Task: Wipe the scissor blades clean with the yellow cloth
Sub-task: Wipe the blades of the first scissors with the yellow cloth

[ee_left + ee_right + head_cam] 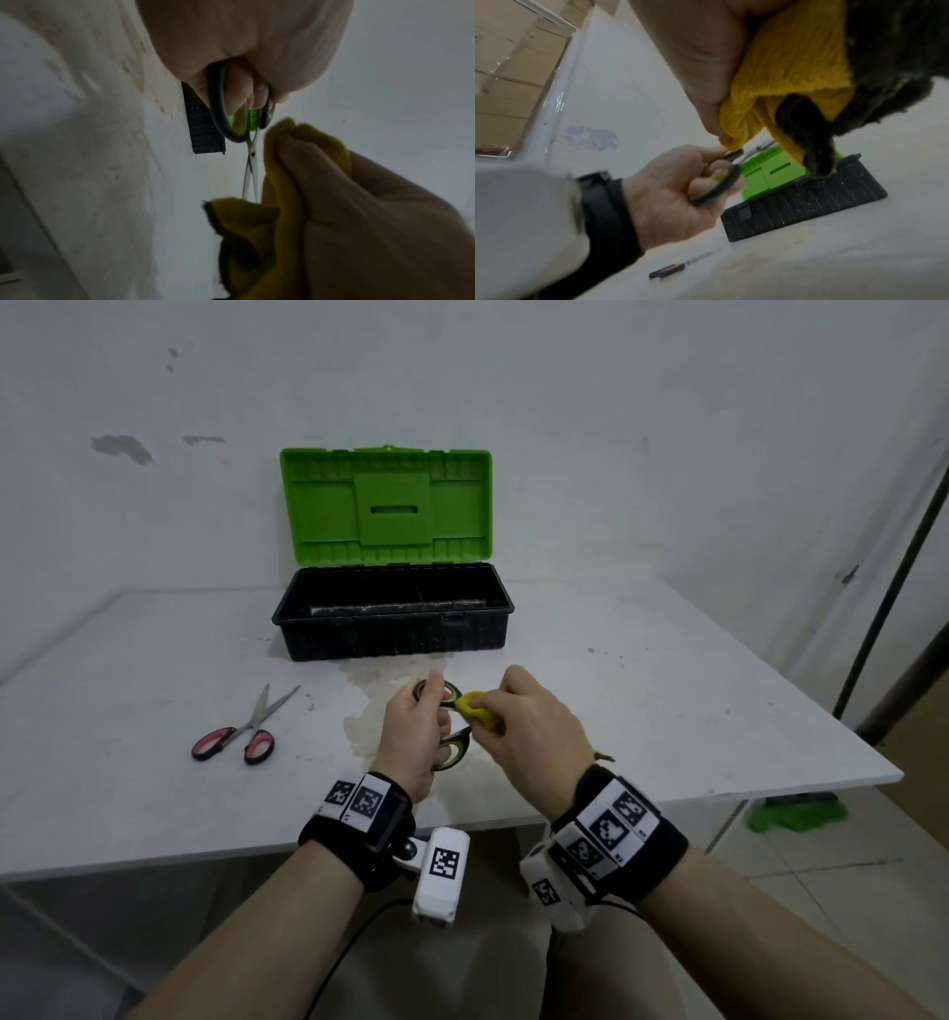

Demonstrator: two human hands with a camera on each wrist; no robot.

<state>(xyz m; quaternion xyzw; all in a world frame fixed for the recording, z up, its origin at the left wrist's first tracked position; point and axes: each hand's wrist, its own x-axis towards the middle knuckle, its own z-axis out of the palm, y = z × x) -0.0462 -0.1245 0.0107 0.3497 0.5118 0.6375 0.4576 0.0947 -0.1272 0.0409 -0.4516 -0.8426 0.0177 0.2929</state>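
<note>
My left hand (418,737) grips the green-and-black handles of a pair of scissors (454,747), fingers through the loops (231,113). The thin steel blades (250,172) point away from the hand, slightly parted. My right hand (529,726) holds a bunched yellow cloth (480,711) just beside the handles; the cloth (282,182) lies along the blades and covers their tips. In the right wrist view the cloth (790,77) hangs from my fingers, its dark underside showing, above the left hand (680,182).
A second pair of scissors with red handles (241,731) lies on the white table (128,788) at the left. An open toolbox (393,613) with a green lid stands behind the hands. The table's right edge drops to a tiled floor.
</note>
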